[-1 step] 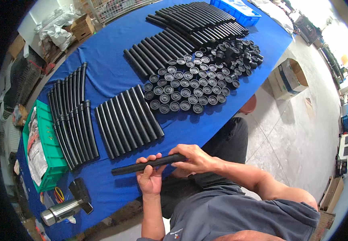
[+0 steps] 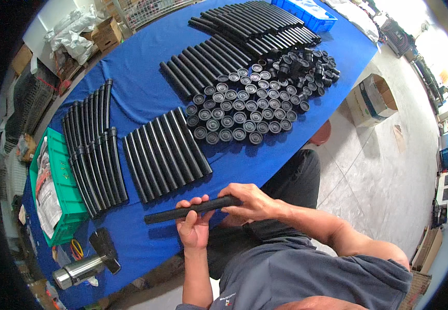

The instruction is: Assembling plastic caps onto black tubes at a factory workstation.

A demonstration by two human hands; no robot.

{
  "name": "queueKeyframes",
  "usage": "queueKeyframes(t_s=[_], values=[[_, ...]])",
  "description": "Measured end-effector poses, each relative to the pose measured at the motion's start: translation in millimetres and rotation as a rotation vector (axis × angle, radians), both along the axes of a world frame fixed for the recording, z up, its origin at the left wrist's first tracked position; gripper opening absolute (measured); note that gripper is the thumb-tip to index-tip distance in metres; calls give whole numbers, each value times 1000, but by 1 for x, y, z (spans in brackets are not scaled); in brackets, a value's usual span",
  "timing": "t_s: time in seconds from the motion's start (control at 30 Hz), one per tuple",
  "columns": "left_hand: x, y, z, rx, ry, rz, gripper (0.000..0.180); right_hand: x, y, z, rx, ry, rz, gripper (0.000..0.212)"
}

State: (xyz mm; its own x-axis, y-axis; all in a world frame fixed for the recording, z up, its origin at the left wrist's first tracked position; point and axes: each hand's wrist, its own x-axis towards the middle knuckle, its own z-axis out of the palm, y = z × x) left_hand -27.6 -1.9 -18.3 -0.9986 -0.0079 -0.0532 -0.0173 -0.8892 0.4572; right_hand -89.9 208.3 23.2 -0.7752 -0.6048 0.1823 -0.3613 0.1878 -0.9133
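Note:
Level over the table's near edge, a black tube (image 2: 166, 216) is held in both hands. My left hand (image 2: 195, 231) grips it near the middle, palm up, thumb across the front and fingers behind. My right hand (image 2: 252, 202) wraps the tube's right end and hides it. Just beyond lies a row of plain black tubes (image 2: 166, 155), side by side on the blue cloth. To its left are two overlapping rows of black tubes with wider collars at their far ends (image 2: 100, 170). Many round black caps (image 2: 238, 105) with ringed faces lie right of the plain row.
More black tubes (image 2: 203, 64) are stacked at the back, before a blue crate (image 2: 312, 18). A green crate (image 2: 71, 206) holds papers at the left edge. Near it lies a silver cylinder (image 2: 79, 271) against a black T-shaped piece (image 2: 105, 250). A cardboard box (image 2: 371, 101) stands on the floor.

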Motion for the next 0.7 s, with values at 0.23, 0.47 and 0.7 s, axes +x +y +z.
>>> queueKeyframes(t_s=[0.23, 0.47, 0.7], values=[[-5, 2, 6, 76, -83, -32, 32, 1, 3, -5, 70, 292, -23, 38], [-2, -1, 4, 49, -24, -30, 29, 2, 2, 14, 70, -104, 31, 35], [0, -2, 1, 14, 4, -24, 30, 6, -1, 14, 24, -36, -3, 35]])
